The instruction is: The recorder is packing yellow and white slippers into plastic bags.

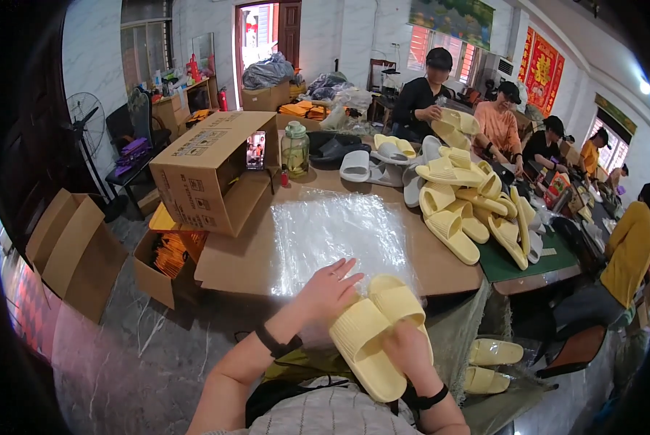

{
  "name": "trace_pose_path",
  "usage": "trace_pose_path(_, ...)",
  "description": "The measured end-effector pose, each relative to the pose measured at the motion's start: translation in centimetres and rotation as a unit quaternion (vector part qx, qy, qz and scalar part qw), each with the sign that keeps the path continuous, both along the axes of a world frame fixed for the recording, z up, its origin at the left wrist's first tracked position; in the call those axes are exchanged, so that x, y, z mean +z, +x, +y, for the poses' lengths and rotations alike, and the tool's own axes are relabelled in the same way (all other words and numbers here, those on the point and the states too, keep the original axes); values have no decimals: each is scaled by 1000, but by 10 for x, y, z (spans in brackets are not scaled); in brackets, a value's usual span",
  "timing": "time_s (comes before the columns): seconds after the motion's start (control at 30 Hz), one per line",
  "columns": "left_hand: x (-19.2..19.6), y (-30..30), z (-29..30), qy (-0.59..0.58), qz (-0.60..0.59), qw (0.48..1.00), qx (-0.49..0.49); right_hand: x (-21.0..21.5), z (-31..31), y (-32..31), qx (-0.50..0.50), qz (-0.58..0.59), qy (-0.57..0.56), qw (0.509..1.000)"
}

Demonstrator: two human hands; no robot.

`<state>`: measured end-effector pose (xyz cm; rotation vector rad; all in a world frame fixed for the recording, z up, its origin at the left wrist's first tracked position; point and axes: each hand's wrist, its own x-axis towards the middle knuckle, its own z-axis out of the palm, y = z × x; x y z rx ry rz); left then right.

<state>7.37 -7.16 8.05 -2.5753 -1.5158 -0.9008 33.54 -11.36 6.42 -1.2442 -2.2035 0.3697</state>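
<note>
A pair of pale yellow slide sandals (374,326) rests stacked at the near edge of the cardboard-covered table (238,254), ribbed sole up. My left hand (326,293) lies flat against the left side of the pair with fingers spread toward a sheet of clear plastic bags (336,232). My right hand (410,349) grips the pair from the right, near the heel end. Both wrists wear black bands.
A heap of yellow and white sandals (455,196) covers the far right of the table. An open cardboard box (209,170) and a glass jar (294,148) stand at the far left. Several people work along the right side. Boxes lie on the floor at left.
</note>
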Motion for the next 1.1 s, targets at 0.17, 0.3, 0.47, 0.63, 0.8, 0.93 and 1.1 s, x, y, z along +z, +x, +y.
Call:
trace_pose_path(0.17, 2, 16, -10, -18, 33, 998, -49, -7, 21, -14, -10, 12, 36, 999)
trace_pose_path(0.3, 8, 24, -20, -41, -40, 993, -100, -3, 39, -38, 7, 29, -15, 999)
trace_pose_path(0.47, 23, 33, -35, -47, -39, 988, -139, -41, 106, -53, 28, 63, 69, 995)
trace_pose_path(0.63, 26, 27, -49, -104, -84, 975, -177, -34, 140, -79, 20, 39, -1, 999)
trace_pose_path(0.8, 26, 13, -37, -109, -141, 969, -172, -39, 121, -75, -29, 67, 231, 970)
trace_pose_path(0.93, 5, -25, -8, -50, -104, 993, 0, 12, 42, -50, 63, -52, 18, 996)
trace_pose_path(1.1, -45, -56, 38, -56, -148, 974, 162, 114, 2, 0, 396, 82, -399, 823)
